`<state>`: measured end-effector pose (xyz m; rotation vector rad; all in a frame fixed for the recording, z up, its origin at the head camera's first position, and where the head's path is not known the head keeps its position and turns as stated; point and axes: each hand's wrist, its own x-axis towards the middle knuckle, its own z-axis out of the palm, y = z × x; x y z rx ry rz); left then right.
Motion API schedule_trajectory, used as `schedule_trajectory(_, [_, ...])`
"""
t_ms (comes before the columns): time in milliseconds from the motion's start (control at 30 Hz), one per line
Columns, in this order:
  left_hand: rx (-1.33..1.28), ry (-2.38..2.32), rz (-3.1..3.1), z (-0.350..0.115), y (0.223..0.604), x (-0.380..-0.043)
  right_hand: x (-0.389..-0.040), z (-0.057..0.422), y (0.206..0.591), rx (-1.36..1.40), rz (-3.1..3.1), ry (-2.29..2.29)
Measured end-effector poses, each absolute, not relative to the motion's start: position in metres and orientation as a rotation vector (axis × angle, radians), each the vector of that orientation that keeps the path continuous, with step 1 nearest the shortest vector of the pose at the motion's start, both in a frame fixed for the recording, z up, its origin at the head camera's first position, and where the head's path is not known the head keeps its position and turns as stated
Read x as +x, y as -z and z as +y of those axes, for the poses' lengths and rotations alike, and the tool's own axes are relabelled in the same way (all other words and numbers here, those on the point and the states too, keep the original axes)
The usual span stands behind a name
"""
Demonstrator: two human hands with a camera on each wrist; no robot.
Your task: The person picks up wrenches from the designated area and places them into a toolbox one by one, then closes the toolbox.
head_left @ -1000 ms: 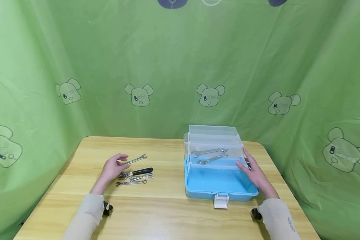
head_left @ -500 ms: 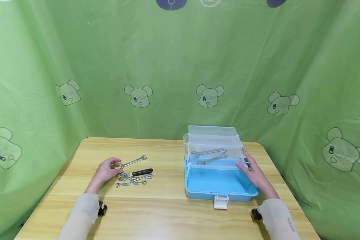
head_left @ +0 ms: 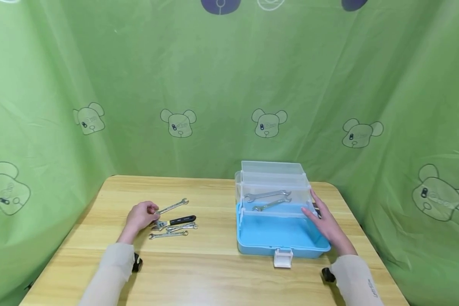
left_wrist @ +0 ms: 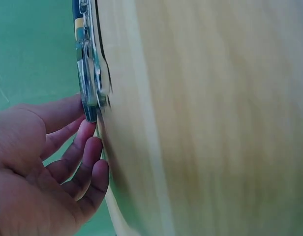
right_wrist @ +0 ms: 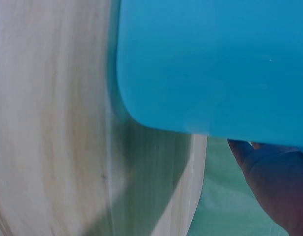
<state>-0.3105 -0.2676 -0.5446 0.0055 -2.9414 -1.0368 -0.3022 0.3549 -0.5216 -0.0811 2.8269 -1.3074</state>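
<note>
In the head view my left hand [head_left: 141, 216] has its thumb and fingers around the left end of a silver wrench [head_left: 173, 206], whose open-ended head points to the right. Close below that hand lie an adjustable wrench [head_left: 181, 220] with a black and yellow handle and several smaller wrenches [head_left: 168, 234]. My left hand [left_wrist: 48, 157] in the left wrist view has its thumb and fingertips at the tool ends. My right hand [head_left: 327, 223] rests against the right side of a blue toolbox [head_left: 252, 249], fingers stretched out. The right wrist view shows that hand [right_wrist: 274, 172] partly hidden behind the box.
The toolbox stands open on the wooden table [head_left: 199, 276], its clear trays [head_left: 271, 166] raised at the back. Two wrenches [head_left: 267, 196] lie in a tray. A white latch [head_left: 283, 258] hangs at the front. Green curtain [head_left: 222, 76] surrounds the table.
My left hand drew back left from the silver wrench, then moved right again to its left end. The wrench stays in about the same place. My right hand has not moved.
</note>
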Motion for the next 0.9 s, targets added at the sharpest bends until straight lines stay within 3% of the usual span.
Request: schedule_trajectory(900, [-0.105, 1.122, -3.043, -0.2604, 0.5368, -0.3151, -0.3019, 0.3553, 0.5195, -0.072, 2.823, 1.313])
